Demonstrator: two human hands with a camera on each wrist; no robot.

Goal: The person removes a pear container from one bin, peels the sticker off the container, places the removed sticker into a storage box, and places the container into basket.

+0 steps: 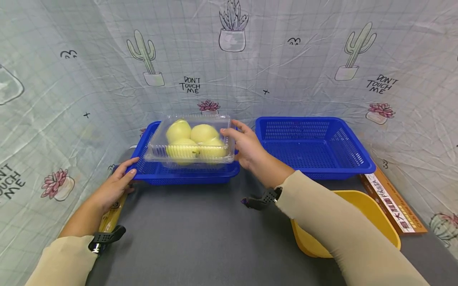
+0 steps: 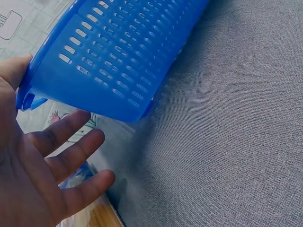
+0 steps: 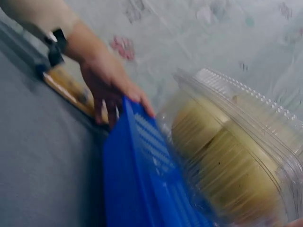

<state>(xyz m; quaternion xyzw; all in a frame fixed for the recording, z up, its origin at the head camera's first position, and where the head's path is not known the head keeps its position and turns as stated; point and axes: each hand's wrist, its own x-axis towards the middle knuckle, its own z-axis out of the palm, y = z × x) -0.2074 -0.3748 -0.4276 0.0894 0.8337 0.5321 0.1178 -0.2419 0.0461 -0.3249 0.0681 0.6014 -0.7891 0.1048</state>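
Note:
A clear plastic clamshell box (image 1: 191, 153) with several round, pale yellow fruits (image 1: 204, 133) in it is over the left blue basket (image 1: 186, 176). My right hand (image 1: 247, 145) grips the box by its right end, thumb on top; only a bit of that hand shows in the right wrist view. At the basket's left front corner, my left hand (image 1: 116, 183) pinches the rim. The left wrist view has the other fingers (image 2: 78, 151) of this hand spread beneath the rim, apart from the slotted basket wall (image 2: 109, 61). Whether the box touches the basket is unclear.
A second blue basket (image 1: 297, 153) stands at the back right. In front of it are a yellow bin (image 1: 375, 216), partly behind my right sleeve, and a long brown pasta box (image 1: 391, 202). A yellow package (image 1: 111, 218) lies by my left wrist. Printed cloth (image 1: 268, 71) hangs behind.

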